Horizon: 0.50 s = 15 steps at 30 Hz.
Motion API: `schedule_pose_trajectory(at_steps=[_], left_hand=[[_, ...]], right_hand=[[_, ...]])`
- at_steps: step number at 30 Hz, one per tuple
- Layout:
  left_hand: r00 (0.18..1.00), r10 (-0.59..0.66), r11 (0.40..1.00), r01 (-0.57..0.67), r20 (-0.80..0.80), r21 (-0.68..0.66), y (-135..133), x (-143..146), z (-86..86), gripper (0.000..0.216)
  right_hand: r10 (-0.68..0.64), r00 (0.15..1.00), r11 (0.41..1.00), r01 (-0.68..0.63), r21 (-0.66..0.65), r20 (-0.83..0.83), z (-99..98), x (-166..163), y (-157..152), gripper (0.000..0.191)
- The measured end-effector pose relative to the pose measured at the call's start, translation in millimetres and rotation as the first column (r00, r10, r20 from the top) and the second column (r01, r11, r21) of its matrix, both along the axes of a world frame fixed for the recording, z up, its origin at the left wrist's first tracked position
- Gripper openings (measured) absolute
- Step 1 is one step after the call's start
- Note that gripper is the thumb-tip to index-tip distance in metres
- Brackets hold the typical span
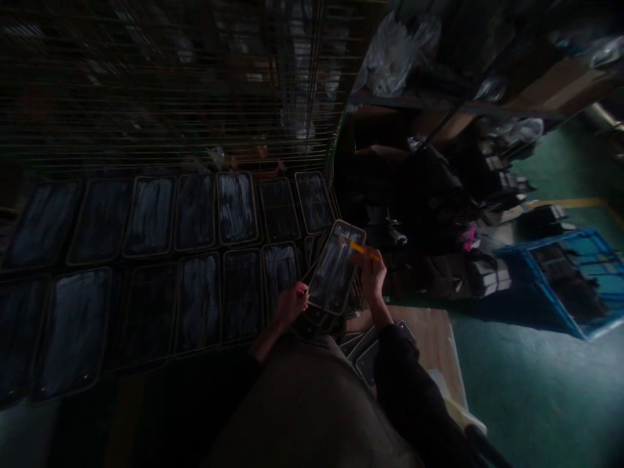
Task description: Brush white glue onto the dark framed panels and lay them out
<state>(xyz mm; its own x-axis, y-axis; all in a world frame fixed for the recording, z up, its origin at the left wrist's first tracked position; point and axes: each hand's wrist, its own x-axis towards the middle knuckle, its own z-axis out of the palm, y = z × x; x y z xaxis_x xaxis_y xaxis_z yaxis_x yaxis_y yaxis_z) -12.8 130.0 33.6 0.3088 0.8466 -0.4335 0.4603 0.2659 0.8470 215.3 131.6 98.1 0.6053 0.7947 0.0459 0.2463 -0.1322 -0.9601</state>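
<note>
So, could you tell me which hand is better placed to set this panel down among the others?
Probably the left hand: it grips the panel at its lower edge, nearest the laid-out panels, while the right hand holds a yellow tool.

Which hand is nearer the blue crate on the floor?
Right. The right hand, holding an orange tool, sits left of the blue crate; the left hand grips the panel farther left.

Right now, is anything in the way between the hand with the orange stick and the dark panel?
Nothing visible is. The right hand holds the orange stick right over the dark panel, whose lower corner the left hand grips. The other panels lie in rows off to the left.
</note>
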Motion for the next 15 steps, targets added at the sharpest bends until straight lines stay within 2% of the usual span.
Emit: schedule_pose_trajectory(at_steps=[3,6,8,13,15], left_hand=[[0.998,-0.015,0.999,0.017,-0.065,0.035,-0.9,0.5,-2.1,0.017],[0.997,-0.038,0.996,0.043,-0.065,0.079,-1.5,0.3,-2.8,0.017],[0.997,-0.037,0.996,0.041,-0.063,0.073,-1.7,0.6,-1.7,0.016],[0.996,-0.009,0.999,0.012,-0.092,0.031,-2.4,3.3,-0.1,0.016],[0.996,-0.005,1.0,0.008,-0.091,0.03,-3.0,4.2,-1.2,0.016]], right_hand=[[0.063,0.998,0.998,-0.064,-0.022,-0.019,3.0,-4.7,-6.8,0.032],[0.149,0.989,0.988,-0.149,-0.027,-0.006,-0.5,-0.5,0.6,0.032],[0.129,0.991,0.992,-0.129,-0.006,0.026,-3.7,8.8,12.9,0.033],[-0.031,0.994,0.999,0.027,0.035,0.107,-6.7,24.7,33.7,0.037],[0.023,0.991,0.999,-0.027,0.031,0.13,-7.0,23.5,35.6,0.036]])
